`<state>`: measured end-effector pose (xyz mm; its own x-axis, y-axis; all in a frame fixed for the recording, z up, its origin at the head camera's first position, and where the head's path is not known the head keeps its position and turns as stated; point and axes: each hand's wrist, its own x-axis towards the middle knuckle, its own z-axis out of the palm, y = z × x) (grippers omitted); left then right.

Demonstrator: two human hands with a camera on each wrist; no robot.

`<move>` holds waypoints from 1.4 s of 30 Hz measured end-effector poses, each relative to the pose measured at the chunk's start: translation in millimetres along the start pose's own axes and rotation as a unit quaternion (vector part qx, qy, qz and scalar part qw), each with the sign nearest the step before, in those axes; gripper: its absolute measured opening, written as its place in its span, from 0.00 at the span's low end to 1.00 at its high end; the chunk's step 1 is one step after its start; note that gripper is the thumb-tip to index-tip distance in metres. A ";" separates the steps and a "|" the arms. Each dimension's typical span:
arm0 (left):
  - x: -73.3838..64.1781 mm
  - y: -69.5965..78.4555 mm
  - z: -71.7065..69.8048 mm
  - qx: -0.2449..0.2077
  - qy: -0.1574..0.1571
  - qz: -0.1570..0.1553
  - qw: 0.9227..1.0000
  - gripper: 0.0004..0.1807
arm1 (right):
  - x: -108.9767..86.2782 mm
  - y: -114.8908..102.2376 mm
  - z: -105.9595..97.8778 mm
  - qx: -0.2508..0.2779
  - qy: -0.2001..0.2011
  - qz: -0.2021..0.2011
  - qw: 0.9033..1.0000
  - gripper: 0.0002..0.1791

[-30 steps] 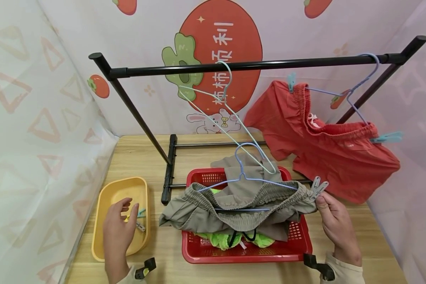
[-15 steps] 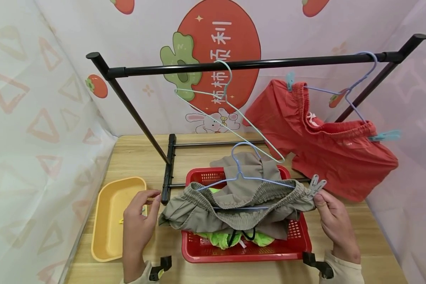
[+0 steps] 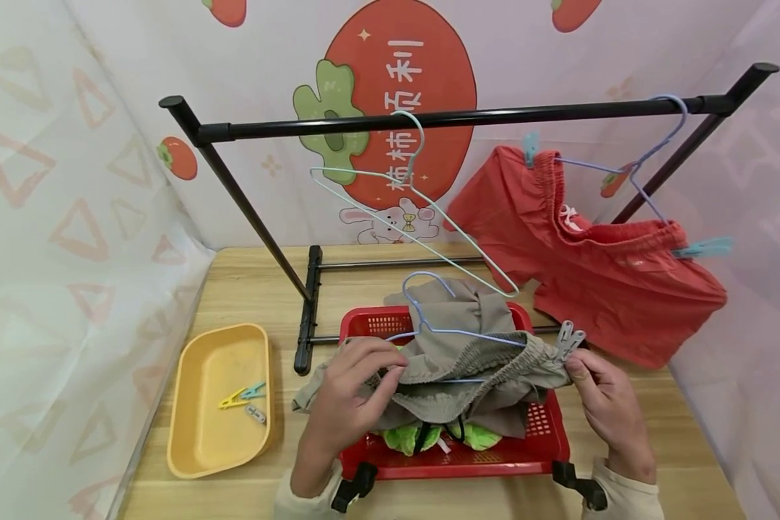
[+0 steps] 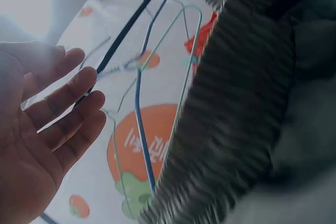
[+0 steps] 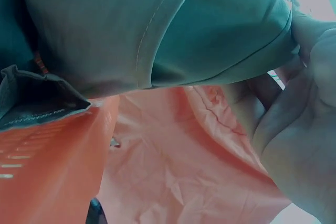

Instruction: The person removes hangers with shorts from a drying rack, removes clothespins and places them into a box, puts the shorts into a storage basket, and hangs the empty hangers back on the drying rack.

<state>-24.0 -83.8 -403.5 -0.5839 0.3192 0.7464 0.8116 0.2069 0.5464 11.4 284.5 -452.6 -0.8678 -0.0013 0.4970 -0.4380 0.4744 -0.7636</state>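
Grey-brown elastic-waist shorts [image 3: 452, 409] lie over the red basket, a blue hanger [image 3: 471, 334] set inside their waistband. At the shorts' right end, a grey clothespin [image 3: 567, 342] stands clipped on the waistband. My right hand [image 3: 614, 417] pinches the fabric just below that clothespin; in the right wrist view its thumb and fingers meet at the shorts' edge. My left hand [image 3: 351, 393] is over the left part of the waistband, hiding some of it. In the left wrist view that hand's fingers [image 4: 79, 103] are loosely bent and hold nothing, beside the waistband [image 4: 226, 93].
Bright green clothing [image 3: 406, 438] lies in the red basket [image 3: 455, 469]. A yellow tray [image 3: 198, 433] at left holds several clothespins. On the black rack [image 3: 338, 127] hang a mint hanger [image 3: 451, 224] and red shorts [image 3: 598, 289] clipped to another blue hanger.
My left hand has moved right from over the yellow tray to the shorts' waistband. The blue hanger's hook has shifted left and slightly down. My right hand keeps its pinch.
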 end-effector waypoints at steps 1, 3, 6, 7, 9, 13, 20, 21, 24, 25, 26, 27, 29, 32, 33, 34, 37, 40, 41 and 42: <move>3.2 0.5 3.2 -0.003 -0.006 0.004 1.000 0.07 | -0.5 0.5 0.3 0.000 0.009 0.002 1.000 0.13; 9.2 0.8 8.5 -0.013 -0.016 0.011 1.000 0.07 | -1.1 0.9 0.6 0.002 0.023 0.006 1.000 0.13; 18.6 1.0 16.5 -0.026 -0.035 0.017 0.999 0.06 | -1.1 1.8 -0.3 0.007 0.033 -0.001 0.999 0.10; 22.4 1.4 19.8 -0.029 -0.044 0.020 0.998 0.06 | -0.8 1.9 -0.8 0.017 0.036 -0.004 0.999 0.09; 31.0 3.0 28.4 -0.024 -0.066 0.029 0.997 0.06 | -0.4 1.2 -1.7 0.023 0.045 -0.005 0.999 0.08; 49.1 12.1 52.0 -0.001 -0.127 0.048 0.991 0.06 | -1.0 1.7 0.8 0.054 0.061 -0.012 0.997 0.08; 83.8 26.5 101.6 0.084 -0.246 0.006 0.966 0.18 | -3.3 9.5 10.7 0.171 0.049 -0.048 0.983 0.05; 87.6 27.9 107.5 0.098 -0.261 -0.009 0.960 0.21 | -3.7 9.9 11.0 0.174 0.049 -0.051 0.982 0.04; 96.1 30.5 120.7 0.151 -0.295 -0.040 0.943 0.26 | -4.6 9.9 10.3 0.170 0.044 -0.055 0.983 0.05; 98.2 30.9 124.1 0.161 -0.302 -0.048 0.938 0.27 | -4.9 9.8 9.7 0.171 0.042 -0.054 0.983 0.05; 100.6 31.3 127.6 0.169 -0.309 -0.055 0.934 0.28 | -5.0 9.9 9.0 0.176 0.039 -0.054 0.982 0.05; 103.1 31.4 130.9 0.174 -0.316 -0.061 0.930 0.29 | -4.9 10.2 8.2 0.181 0.038 -0.053 0.981 0.06; 108.6 31.9 137.5 0.180 -0.331 -0.066 0.924 0.29 | -4.7 11.1 6.1 0.187 0.040 -0.056 0.980 0.06; 115.3 33.0 146.5 0.183 -0.352 -0.072 0.915 0.29 | -4.3 11.5 3.0 0.187 0.042 -0.059 0.980 0.06; 116.6 33.4 149.0 0.186 -0.355 -0.073 0.913 0.29 | -4.1 11.4 2.2 0.185 0.041 -0.061 0.980 0.06; 117.5 34.0 151.2 0.189 -0.356 -0.074 0.912 0.28 | -4.1 11.2 1.5 0.186 0.040 -0.061 0.980 0.06; 118.2 35.4 155.9 0.196 -0.353 -0.075 0.912 0.25 | -4.6 10.2 -0.1 0.173 0.041 -0.057 0.982 0.06; 117.4 36.1 158.3 0.193 -0.345 -0.073 0.916 0.20 | -5.9 10.5 -1.2 0.152 0.045 -0.053 0.986 0.06; 117.1 36.2 158.6 0.190 -0.343 -0.071 0.917 0.19 | -6.2 10.6 -1.4 0.143 0.045 -0.052 0.987 0.06; 116.7 36.1 158.8 0.187 -0.340 -0.069 0.919 0.18 | -6.5 10.6 -1.5 0.135 0.046 -0.051 0.988 0.06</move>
<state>-59.7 107.8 -357.0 -0.6373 0.7441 0.2005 0.7553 0.5515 0.3541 12.7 290.9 -463.3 -0.7967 0.0481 0.6025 -0.5794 0.2230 -0.7839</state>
